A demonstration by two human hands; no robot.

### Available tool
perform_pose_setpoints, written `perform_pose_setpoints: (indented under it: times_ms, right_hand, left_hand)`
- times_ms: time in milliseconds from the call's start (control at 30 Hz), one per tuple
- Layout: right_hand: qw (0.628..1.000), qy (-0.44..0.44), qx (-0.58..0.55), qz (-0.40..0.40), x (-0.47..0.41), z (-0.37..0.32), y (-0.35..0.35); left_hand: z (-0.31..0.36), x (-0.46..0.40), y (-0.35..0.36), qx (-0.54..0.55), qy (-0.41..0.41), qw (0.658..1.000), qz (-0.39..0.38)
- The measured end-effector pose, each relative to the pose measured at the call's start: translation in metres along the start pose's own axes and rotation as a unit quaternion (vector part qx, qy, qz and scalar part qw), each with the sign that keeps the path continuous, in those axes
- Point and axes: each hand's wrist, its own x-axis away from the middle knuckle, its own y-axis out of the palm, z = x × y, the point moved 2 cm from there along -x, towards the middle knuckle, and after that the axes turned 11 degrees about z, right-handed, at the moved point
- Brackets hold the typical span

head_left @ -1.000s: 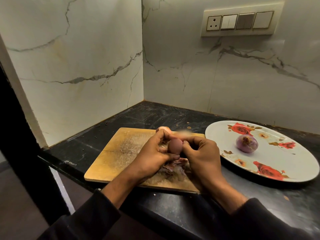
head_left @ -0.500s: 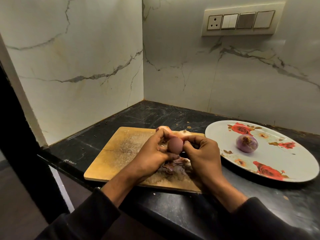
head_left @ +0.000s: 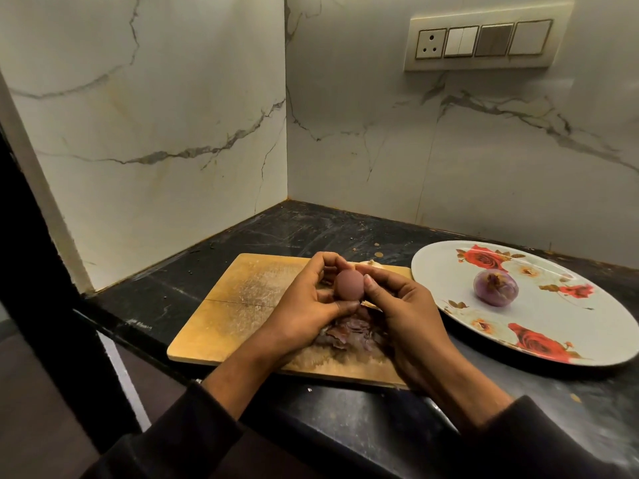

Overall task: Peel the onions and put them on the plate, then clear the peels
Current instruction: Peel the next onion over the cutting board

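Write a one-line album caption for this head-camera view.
Both hands, left hand and right hand, peel an onion over a cutting board.

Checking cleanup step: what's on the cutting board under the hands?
A pile of purple peels lies on the cutting board, partly covered by both hands; its full extent is hidden.

peels (head_left: 349,335) half hidden under hands

onion (head_left: 495,292) on plate (head_left: 587,344), right of board (head_left: 221,319)
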Motion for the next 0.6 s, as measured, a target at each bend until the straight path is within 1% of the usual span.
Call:
perform_pose_setpoints:
  times_ms: [100,167,300,400,467,567,600]
  right_hand:
    - [0.995,-0.052,0.071,0.04,-0.0037,-0.002,-0.0036]
    - [0.989,-0.082,0.113,0.049,-0.0051,-0.0041,-0.0039]
    - [0.981,-0.112,0.149,0.059,-0.0053,-0.0042,-0.002]
    - [0.974,-0.129,0.182,0.034,-0.0044,-0.0047,-0.0015]
    - [0.971,-0.121,0.207,0.013,-0.0027,-0.0039,-0.0006]
    - [0.974,-0.09,0.207,-0.004,-0.0025,-0.0024,0.001]
    - [0.971,-0.099,0.216,0.0,-0.0027,-0.0036,0.0008]
  left_hand:
    - [0.0036,0.002,0.0026,0.006,0.0,1.0,-0.012]
    - [0.0034,0.0007,0.002,0.011,-0.005,1.0,-0.006]
    - [0.0015,-0.0005,-0.0008,0.016,-0.006,1.0,0.008]
    - [0.001,-0.0001,-0.002,0.001,0.016,1.0,0.022]
    - [0.0007,-0.0007,-0.003,-0.025,0.035,0.998,0.037]
    - [0.0012,-0.001,-0.0022,-0.021,0.03,0.999,0.028]
    - [0.0018,-0.0007,-0.0013,-0.021,0.029,0.999,0.021]
